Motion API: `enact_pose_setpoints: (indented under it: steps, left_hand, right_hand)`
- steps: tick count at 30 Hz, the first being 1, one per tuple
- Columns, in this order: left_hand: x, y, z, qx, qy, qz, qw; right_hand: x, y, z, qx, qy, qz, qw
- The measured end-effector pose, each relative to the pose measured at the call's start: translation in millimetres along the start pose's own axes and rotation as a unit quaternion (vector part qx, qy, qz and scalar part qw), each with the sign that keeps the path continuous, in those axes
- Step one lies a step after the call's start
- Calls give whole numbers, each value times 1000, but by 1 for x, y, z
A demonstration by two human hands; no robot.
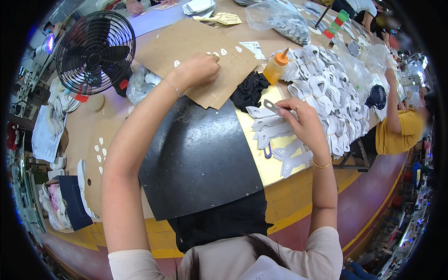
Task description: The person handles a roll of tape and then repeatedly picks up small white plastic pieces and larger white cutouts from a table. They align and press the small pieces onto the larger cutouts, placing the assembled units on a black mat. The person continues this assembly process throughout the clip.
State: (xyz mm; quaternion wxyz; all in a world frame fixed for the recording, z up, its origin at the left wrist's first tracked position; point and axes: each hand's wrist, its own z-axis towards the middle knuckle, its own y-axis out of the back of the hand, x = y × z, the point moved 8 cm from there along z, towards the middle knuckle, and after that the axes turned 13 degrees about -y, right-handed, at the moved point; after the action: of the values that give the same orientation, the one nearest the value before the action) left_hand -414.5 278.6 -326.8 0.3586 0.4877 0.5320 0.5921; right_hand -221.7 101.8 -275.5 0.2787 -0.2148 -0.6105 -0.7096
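My left hand (200,71) is closed over a sheet of brown cardboard (182,42); what its fingertips hold, if anything, I cannot make out. Small white oval pieces with holes (223,52) lie on the cardboard near those fingers. Between thumb and fingers, my right hand (301,119) pinches a grey flat cut piece with a hole (269,106). Beneath it, white cut pieces (270,125) overlap on a yellow sheet (262,161). A black board (200,154) lies between my arms. Beside the cardboard are a crumpled black cloth (249,91) and an orange-capped glue bottle (275,66).
A big heap of white cut pieces (326,93) covers the table's right side. A black fan (95,53) stands at the left, near more white ovals on brown card (95,172). A plastic bag (280,23) lies at the back. A person in yellow (401,128) is at the right.
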Motion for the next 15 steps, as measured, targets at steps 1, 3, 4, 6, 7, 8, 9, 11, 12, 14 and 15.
enact_pose_setpoints:
  steps: [1, 3, 4, 6, 7, 8, 9, 11, 12, 14, 15]
  left_hand:
    - [4, 2, -3, -23, 26, -29, 999]
    - [10, 6, -7, -74, 76, -88, 990]
    - [14, 12, -10, -139, 92, -122, 978]
    - [23, 18, -25, -262, 125, -188, 938]
    - [27, 18, -35, -292, 143, -201, 924]
    - [28, 20, -43, -323, 161, -216, 907]
    - [29, 22, -50, -353, 179, -229, 889]
    - [22, 29, -65, -356, 215, -255, 873]
    - [13, 35, -71, -359, 231, -269, 863]
    - [-23, 45, -82, -348, 221, -311, 856]
    - [-49, 52, -90, -332, 205, -297, 871]
  right_hand:
    - [0, 0, 1, 2, -13, 10, 1000]
    - [0, 3, 1, 4, -41, 24, 999]
    - [7, 7, 2, -33, -9, -8, 999]
    - [20, 9, 1, -106, 57, -69, 990]
    - [22, 7, 1, -113, 64, -86, 988]
    - [23, 6, 0, -121, 71, -105, 985]
    - [24, 4, -1, -128, 78, -124, 981]
    - [3, -18, -2, 52, 24, -101, 993]
    - [-9, -30, -7, 141, -6, -91, 986]
    - [-8, -38, -21, 128, 21, -111, 985]
    - [-8, -40, -28, 104, 40, -141, 984]
